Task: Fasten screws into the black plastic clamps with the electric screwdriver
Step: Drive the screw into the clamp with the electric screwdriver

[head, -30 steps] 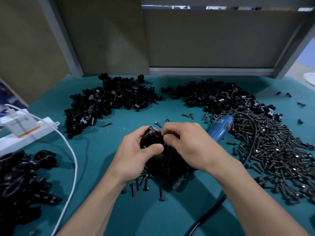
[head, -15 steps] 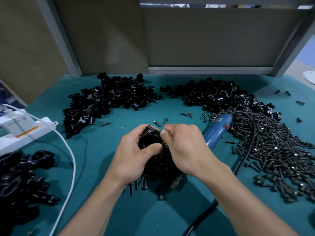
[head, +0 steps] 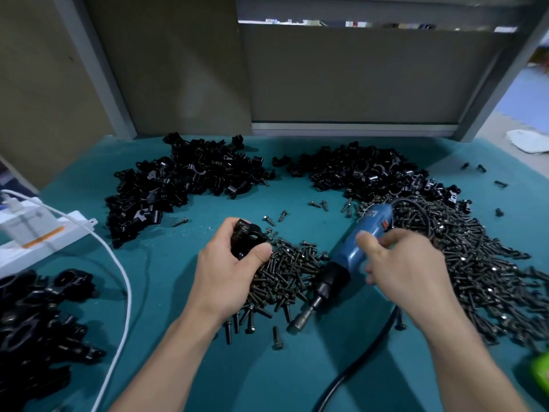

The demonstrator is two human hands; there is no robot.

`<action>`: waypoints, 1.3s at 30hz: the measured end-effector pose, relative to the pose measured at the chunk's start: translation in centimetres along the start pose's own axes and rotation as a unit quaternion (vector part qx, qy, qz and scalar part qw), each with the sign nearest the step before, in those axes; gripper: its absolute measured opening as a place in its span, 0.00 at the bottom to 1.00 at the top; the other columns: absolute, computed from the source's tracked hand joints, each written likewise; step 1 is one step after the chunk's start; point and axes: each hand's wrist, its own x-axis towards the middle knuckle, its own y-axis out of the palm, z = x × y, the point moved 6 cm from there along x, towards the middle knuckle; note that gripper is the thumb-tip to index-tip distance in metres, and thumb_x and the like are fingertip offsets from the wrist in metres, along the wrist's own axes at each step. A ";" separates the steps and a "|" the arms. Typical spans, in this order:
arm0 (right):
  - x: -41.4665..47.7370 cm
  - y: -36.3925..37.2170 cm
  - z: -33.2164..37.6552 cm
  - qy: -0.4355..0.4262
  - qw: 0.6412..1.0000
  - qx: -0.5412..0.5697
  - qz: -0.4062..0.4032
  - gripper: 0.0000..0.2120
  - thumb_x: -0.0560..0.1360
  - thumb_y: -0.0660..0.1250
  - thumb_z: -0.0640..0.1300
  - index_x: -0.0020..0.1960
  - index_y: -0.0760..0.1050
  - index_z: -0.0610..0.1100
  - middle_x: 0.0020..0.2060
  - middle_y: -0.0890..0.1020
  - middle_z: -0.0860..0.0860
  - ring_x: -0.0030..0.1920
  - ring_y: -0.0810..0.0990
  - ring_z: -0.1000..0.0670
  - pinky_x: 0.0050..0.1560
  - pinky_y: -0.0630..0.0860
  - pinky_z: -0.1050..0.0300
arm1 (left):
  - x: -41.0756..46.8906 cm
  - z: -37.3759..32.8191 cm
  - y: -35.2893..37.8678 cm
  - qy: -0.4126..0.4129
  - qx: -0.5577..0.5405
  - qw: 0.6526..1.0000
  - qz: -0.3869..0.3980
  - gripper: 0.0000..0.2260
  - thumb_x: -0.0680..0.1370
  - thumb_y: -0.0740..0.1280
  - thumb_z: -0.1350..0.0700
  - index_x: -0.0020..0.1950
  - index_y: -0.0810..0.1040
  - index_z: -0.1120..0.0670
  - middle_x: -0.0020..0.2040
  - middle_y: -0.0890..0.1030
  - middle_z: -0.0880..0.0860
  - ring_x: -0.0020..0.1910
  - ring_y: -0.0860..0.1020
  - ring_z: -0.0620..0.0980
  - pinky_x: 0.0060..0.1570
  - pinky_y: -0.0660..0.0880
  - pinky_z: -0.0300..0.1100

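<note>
My left hand (head: 228,272) grips a black plastic clamp (head: 246,237) above a small heap of black screws (head: 285,272) on the teal table. The blue electric screwdriver (head: 353,251) lies on the table, its bit end pointing toward me. My right hand (head: 407,269) hovers over the screwdriver's blue body with the fingers apart and curled around it, thumb near the top; whether it touches is unclear.
Two large piles of black clamps (head: 184,185) (head: 365,171) lie at the back, a wide spread of screws (head: 475,257) at right. More clamps (head: 35,319) sit at front left beside a white power strip (head: 35,233) and white cable (head: 121,281). The screwdriver's black cord (head: 356,361) runs toward me.
My right hand has left the clamp and moved right to the screwdriver. My left hand still holds the clamp. The screw heap beneath, hidden before, is now exposed.
</note>
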 end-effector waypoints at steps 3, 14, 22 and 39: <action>-0.3 2.2 -1.5 0.080 0.996 0.025 0.020 0.38 0.74 0.68 0.69 0.74 0.67 0.44 0.46 0.85 0.46 0.47 0.86 0.40 0.58 0.80 0.45 | 0.3 0.1 -0.3 0.002 0.039 0.999 -0.035 0.14 0.76 0.78 0.52 0.49 0.78 0.34 0.44 0.83 0.33 0.42 0.81 0.35 0.39 0.74 0.25; -0.3 3.1 -1.6 0.248 0.925 0.287 0.043 0.16 0.65 0.78 0.44 0.50 0.80 0.41 0.34 0.81 0.45 0.27 0.77 0.47 0.30 0.74 0.57 | -0.6 -0.6 0.6 -0.008 0.020 1.000 -0.019 0.07 0.78 0.73 0.46 0.49 0.76 0.37 0.44 0.82 0.37 0.35 0.77 0.37 0.37 0.73 0.41; -0.9 3.1 3.2 0.145 0.703 0.671 0.183 0.13 0.74 0.61 0.29 0.56 0.71 0.39 0.41 0.78 0.44 0.48 0.83 0.42 0.53 0.84 0.41 | -1.3 -1.3 0.0 0.021 0.037 0.999 -0.033 0.17 0.75 0.61 0.29 0.45 0.77 0.42 0.37 0.83 0.42 0.31 0.77 0.41 0.32 0.72 0.36; 5.5 4.2 7.5 0.131 0.726 0.659 0.146 0.06 0.74 0.72 0.36 0.48 0.80 0.44 0.33 0.78 0.49 0.32 0.76 0.49 0.43 0.76 0.54 | -0.8 -0.4 -0.3 -0.054 0.068 0.995 -0.052 0.12 0.75 0.76 0.51 0.48 0.74 0.39 0.40 0.81 0.37 0.34 0.78 0.37 0.32 0.72 0.28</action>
